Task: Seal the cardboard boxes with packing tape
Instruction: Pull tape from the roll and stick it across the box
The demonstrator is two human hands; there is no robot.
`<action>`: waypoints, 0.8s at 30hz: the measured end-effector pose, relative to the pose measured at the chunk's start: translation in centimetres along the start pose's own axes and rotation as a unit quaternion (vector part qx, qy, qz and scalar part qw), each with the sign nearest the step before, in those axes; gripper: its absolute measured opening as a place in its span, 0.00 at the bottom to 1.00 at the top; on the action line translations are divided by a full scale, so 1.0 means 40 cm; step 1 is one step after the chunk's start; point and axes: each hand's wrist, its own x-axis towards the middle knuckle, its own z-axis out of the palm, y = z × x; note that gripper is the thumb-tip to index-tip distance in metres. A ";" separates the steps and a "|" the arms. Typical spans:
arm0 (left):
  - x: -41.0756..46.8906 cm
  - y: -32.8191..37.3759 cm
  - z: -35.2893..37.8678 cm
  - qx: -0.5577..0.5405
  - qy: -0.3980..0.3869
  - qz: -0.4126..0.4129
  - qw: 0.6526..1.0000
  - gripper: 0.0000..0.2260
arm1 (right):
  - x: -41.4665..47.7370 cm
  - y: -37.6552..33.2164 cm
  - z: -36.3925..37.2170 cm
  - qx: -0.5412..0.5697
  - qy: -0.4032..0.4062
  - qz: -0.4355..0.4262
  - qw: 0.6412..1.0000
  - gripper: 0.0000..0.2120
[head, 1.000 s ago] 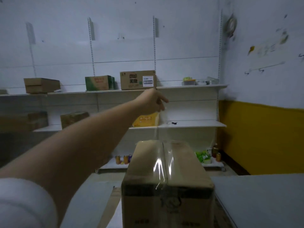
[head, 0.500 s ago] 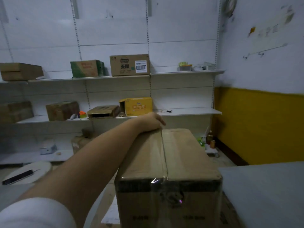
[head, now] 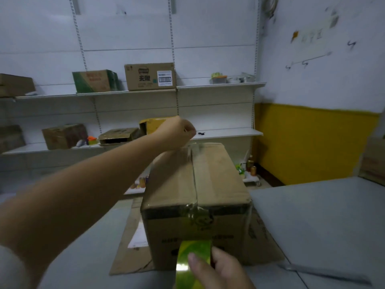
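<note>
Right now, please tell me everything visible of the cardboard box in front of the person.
The cardboard box is brown, closed and upright on flattened cardboard on a grey table. Clear tape runs along its top seam and over the near edge, wrinkled there. Dark print marks its front. The left hand, curled, seems to pinch the tape at the far edge; the right hand holds a tape roll before the front face.

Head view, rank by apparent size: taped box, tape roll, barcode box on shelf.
1. taped box
2. tape roll and barcode box: look about equal; roll is nearest the camera and cropped, so unranked.
</note>
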 end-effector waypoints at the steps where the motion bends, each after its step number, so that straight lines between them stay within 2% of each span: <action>1: -0.053 0.032 -0.031 -0.026 -0.019 0.008 0.999 0.13 | -0.008 -0.007 0.001 0.000 0.006 -0.005 1.000 0.05; 4: -0.230 0.104 -0.087 -0.061 -0.189 0.027 0.980 0.18 | -0.007 -0.022 -0.003 0.000 -0.016 -0.012 1.000 0.09; 6: -0.314 0.113 -0.077 0.019 -0.260 0.035 0.965 0.26 | 0.008 -0.020 -0.008 0.002 -0.016 -0.008 1.000 0.10; 7: -0.336 0.109 -0.062 0.059 -0.260 0.038 0.963 0.28 | 0.007 -0.027 -0.003 -0.002 -0.012 -0.007 1.000 0.10; 10: -0.357 0.103 -0.011 0.136 -0.174 0.034 0.975 0.30 | 0.016 0.006 -0.005 -0.020 0.009 -0.021 1.000 0.09; 12: -0.359 0.106 0.002 0.190 -0.136 0.043 0.971 0.30 | 0.011 0.050 0.000 -0.083 0.003 -0.028 0.996 0.07; 14: -0.361 0.104 0.007 0.223 -0.133 0.057 0.964 0.33 | -0.003 0.093 0.006 -0.150 -0.014 -0.032 0.988 0.08; 16: -0.363 0.099 0.011 0.227 -0.131 0.054 0.963 0.36 | -0.015 0.122 0.011 -0.144 -0.004 -0.050 0.988 0.08; 20: -0.370 0.103 0.019 0.209 -0.107 0.050 0.971 0.36 | -0.027 0.126 0.010 -0.108 -0.009 -0.066 0.992 0.05; 24: -0.375 0.104 0.012 0.193 -0.097 0.062 0.974 0.37 | -0.046 0.109 -0.051 -0.295 -0.011 -0.109 0.949 0.13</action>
